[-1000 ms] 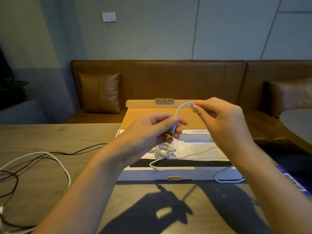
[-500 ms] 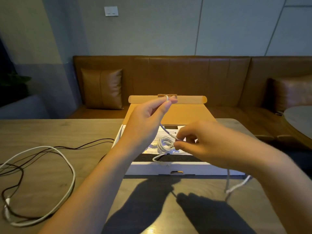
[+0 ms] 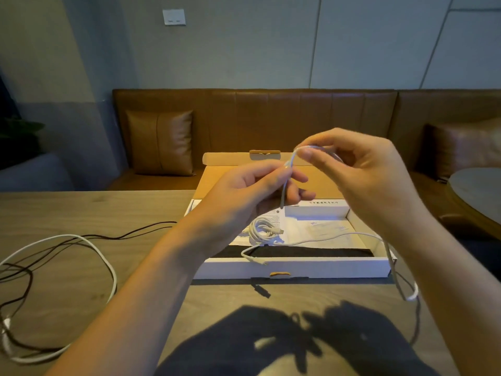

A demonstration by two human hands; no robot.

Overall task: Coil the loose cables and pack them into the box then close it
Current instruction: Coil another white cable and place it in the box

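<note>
Both hands work a thin white cable above the open box at frame centre. The left hand pinches the cable between thumb and fingertips, a short end hanging below the pinch. The right hand pinches the same cable just above and right of it, bending a small arc between the two grips. Half a second ago the right hand was low over the box, drawing cable toward the left; now it is raised beside the left hand, so one more loop appears to be laid onto the forming coil. The rest of this cable trails down across the box floor, over the right wall and onto the table at lower right, so several turns likely remain. One coiled white cable already lies inside the box, left of centre. At frame left a loose white cable and a dark cable sprawl tangled on the table, uncoiled. The lid stands open at the back. Judgement: task under halfway; closing is well off.
</note>
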